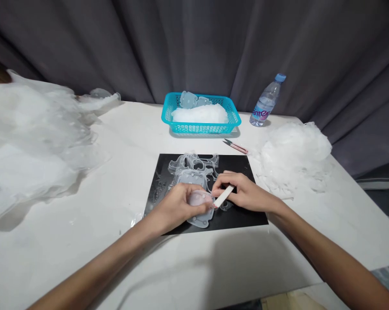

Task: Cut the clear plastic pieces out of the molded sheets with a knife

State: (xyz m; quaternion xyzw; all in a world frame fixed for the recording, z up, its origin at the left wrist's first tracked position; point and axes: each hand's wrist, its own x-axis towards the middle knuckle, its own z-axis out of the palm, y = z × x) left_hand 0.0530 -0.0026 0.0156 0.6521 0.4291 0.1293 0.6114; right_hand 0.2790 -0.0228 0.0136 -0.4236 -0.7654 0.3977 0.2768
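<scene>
My left hand [184, 200] is closed around the edge of a translucent rubbery moulded piece [201, 220] with small round bumps, above a black mat [246, 217]. Between the fingers of my right hand [238, 189] is a flat white stick-like tool [224, 196]. Its lower end meets the right edge of the piece near my left fingertips; what sits at that tip is too small to make out. Behind my left hand, another translucent moulded piece [192, 175] and curly clear trimmings [189, 161] lie on the mat.
At the back stands a turquoise basket [201, 128] holding translucent pieces. Pink-handled thread snips [236, 146] lie in front of it, with a water bottle [266, 103] to the right. A large translucent heap [33, 137] covers the table's left; a smaller one [296, 150] sits right.
</scene>
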